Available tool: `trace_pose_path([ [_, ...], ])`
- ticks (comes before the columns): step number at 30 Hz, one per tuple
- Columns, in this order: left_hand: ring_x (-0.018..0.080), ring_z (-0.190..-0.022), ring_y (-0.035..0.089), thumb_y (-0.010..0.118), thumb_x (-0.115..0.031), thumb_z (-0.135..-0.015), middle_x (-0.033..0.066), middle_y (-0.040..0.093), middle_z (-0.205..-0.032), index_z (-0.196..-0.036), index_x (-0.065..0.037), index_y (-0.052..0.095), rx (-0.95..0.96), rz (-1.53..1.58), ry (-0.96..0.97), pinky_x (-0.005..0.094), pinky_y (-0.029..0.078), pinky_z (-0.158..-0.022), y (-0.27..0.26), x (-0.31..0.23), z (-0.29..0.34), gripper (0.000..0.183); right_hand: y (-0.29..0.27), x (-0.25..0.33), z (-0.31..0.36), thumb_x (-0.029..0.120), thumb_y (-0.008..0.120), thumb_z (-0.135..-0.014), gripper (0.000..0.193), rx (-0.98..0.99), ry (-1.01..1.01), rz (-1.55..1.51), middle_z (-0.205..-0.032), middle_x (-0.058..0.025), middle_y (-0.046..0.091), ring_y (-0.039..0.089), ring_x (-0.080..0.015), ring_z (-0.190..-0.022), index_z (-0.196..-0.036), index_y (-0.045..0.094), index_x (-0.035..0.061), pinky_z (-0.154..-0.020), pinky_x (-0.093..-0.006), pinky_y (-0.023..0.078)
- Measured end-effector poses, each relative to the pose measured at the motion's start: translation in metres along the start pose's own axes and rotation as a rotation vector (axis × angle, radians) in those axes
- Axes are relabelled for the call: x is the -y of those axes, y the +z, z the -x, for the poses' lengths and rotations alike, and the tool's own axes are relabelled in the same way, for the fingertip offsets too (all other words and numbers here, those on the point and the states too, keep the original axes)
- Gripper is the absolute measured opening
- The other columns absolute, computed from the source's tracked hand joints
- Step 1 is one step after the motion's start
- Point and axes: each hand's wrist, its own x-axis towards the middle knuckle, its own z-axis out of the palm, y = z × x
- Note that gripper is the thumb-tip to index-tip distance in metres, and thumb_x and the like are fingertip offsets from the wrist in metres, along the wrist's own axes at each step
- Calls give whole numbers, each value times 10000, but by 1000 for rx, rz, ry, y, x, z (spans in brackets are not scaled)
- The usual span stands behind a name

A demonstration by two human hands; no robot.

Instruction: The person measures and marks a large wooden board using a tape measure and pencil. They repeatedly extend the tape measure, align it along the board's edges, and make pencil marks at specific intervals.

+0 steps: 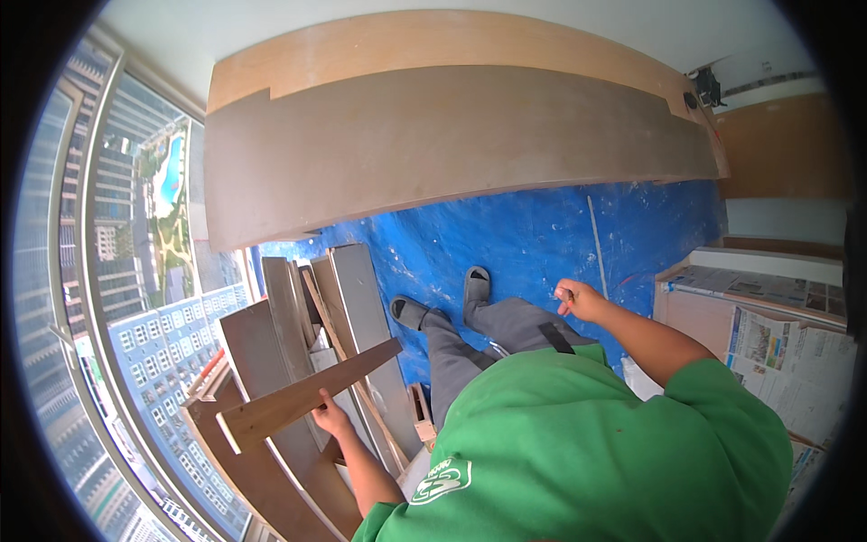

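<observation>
Things around the shoes (476, 289)
From the shoes on the floor sheet (533, 235) — long board (452, 135) at 12 o'clock, newspapers (795, 352) at 3, window (153, 271) at 9. Loose boards (361, 298) are at 8, with the plank (293, 397) in the left hand (332, 417) over them.

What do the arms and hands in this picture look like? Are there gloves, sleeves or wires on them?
They are human: the left hand and right hand wear no gloves, and I see no wires or watch. The forearms are uncovered. The short sleeves are plain green, part of a green shirt with a white emblem.
</observation>
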Motion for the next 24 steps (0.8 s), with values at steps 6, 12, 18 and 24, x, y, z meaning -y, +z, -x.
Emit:
trace_pose_path([
  [6, 113, -818, 617, 701, -197, -981, 51, 714, -932, -1071, 41, 683, 386, -179, 242, 281, 503, -758, 66, -236, 26, 256, 7, 36, -30, 414, 654, -980, 338, 179, -267, 93, -775, -73, 700, 704, -186, -767, -1080, 635, 92, -686, -350, 522],
  [12, 35, -741, 475, 624, -203, -1030, -57, 608, -854, -1072, -34, 670, 709, 53, 355, 223, 380, -679, 132, -417, 50, 180, 10, 63, -72, 480, 724, -912, 481, 63, -604, -82, -1092, -159, 709, 696, -337, -1025, -1196, 641, 100, -882, -428, 533],
  [18, 52, -674, 466, 585, -266, -1046, -32, 611, -832, -1121, -47, 653, 829, 226, 252, 245, 360, -619, 220, -496, 47, 241, -4, 9, -109, 396, 690, -970, 359, 209, -665, -556, -993, -73, 690, 657, -174, -986, -1139, 659, 81, -876, -331, 510],
  [24, 150, -859, 667, 566, -323, -1052, 67, 702, -989, -1149, 5, 631, 998, 237, 58, 317, 523, -786, 352, -503, 4, 348, -2, -18, -83, 379, 664, -992, 312, 20, -477, -576, -788, -8, 624, 607, -113, -796, -961, 674, 68, -695, -301, 463],
])
